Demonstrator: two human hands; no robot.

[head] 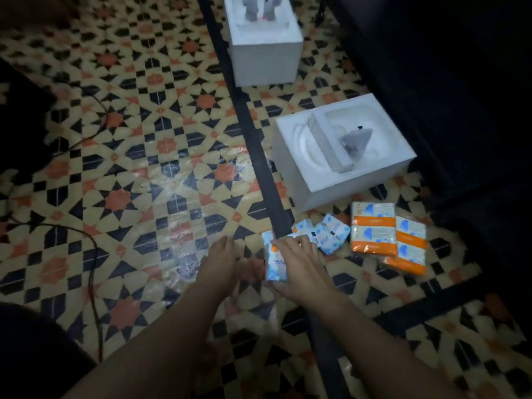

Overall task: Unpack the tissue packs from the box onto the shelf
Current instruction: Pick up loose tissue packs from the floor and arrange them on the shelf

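A small blue-and-white tissue pack [275, 262] lies on the patterned floor, and my right hand [299, 266] grips it from above with fingers curled over its top edge. My left hand [221, 260] hovers just left of it, fingers relaxed and pointing away, holding nothing. Several more small blue packs [325, 233] lie in a loose cluster just beyond my right hand. To their right sit larger orange-banded tissue packs [372, 227], with another pair [410, 243] overlapping beside them.
Two white foam packing blocks stand on the floor, one near [342, 180] and one far [266, 56]. A dark strip [253, 133] runs diagonally across the tiles. A black cable [92, 254] snakes at left. Dark furniture [446, 82] fills the right side.
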